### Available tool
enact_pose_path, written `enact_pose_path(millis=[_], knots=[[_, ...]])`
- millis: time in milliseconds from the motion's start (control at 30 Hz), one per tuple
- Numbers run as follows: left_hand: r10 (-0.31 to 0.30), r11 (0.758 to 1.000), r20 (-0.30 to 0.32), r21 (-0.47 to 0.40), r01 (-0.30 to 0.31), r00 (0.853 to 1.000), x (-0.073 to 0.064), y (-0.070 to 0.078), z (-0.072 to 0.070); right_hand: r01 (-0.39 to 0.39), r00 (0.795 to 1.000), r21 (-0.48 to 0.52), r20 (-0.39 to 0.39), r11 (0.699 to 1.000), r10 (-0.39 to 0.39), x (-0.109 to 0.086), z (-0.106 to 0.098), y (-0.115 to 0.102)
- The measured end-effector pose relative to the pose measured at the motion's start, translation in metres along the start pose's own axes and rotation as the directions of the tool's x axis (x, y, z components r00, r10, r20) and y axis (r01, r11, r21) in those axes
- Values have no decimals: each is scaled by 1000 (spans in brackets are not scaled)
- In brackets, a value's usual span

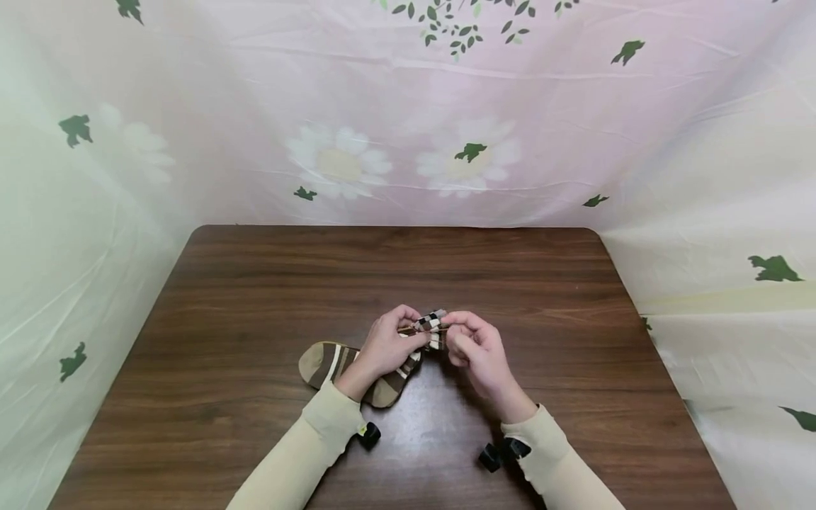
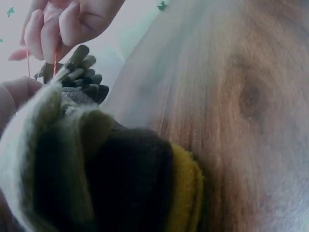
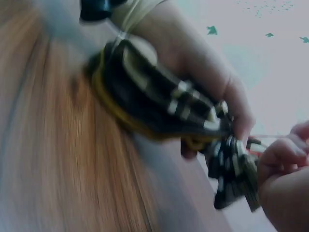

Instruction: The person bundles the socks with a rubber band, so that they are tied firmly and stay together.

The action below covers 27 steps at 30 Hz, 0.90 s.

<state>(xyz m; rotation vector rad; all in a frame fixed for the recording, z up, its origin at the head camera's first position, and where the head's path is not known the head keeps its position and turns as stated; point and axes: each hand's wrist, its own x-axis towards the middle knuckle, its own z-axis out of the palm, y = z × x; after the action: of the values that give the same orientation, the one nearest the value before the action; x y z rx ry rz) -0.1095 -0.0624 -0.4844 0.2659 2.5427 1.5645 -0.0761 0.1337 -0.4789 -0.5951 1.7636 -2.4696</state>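
Two brown, cream and white striped socks (image 1: 329,363) lie bunched together, their toe ends toward the left and front. My left hand (image 1: 385,347) grips them at the gathered, checkered cuffs (image 1: 432,320). Close on the right, my right hand (image 1: 479,354) has curled fingers pinching a thin orange-red rubber band (image 2: 57,60). Two strands of it run from those fingers toward the cuffs in the left wrist view. Folded cuff ends (image 3: 234,169) fan out between the hands in the right wrist view. How far the band goes round the socks is hidden.
A dark brown wooden table (image 1: 255,283) lies under the hands. Pale cloth walls (image 1: 395,92) with leaf and flower prints stand at its back and sides. Small black devices (image 1: 369,435) are worn at both wrists.
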Motion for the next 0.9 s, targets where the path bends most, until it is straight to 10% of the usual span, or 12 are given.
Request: enact_pose_path(millis=[100, 267, 333, 400, 567, 700, 800, 900], knots=[[-17, 1000, -22, -15, 17, 1000, 0, 0, 1, 194, 981, -372, 64, 908, -184, -1, 1, 3], [-25, 1000, -51, -17, 24, 998, -1, 0, 3, 357, 891, -858, 194, 369, -410, -3, 8, 7], [-16, 1000, -55, -3, 16, 998, -2, 0, 4, 327, 871, -916, 196, 233, -450, -4, 11, 8], [-13, 1000, -61, 6, 13, 998, -2, 0, 5, 287, 859, -943, 176, 167, -481, -4, 14, 9], [15, 998, -74, 59, -11, 997, -4, 0, 11, 211, 816, -951, 45, 225, -577, 3, 20, 13], [38, 995, -82, 95, -30, 996, -6, 0, 13, 147, 787, -894, -154, 424, -597, 11, 22, 15], [55, 994, -92, 104, -45, 994, -7, 0, 14, 96, 800, -785, -306, 612, -517, 13, 23, 14], [100, 989, -105, 119, -87, 989, -8, 0, 14, 24, 816, -681, -410, 732, -408, 12, 25, 10]])
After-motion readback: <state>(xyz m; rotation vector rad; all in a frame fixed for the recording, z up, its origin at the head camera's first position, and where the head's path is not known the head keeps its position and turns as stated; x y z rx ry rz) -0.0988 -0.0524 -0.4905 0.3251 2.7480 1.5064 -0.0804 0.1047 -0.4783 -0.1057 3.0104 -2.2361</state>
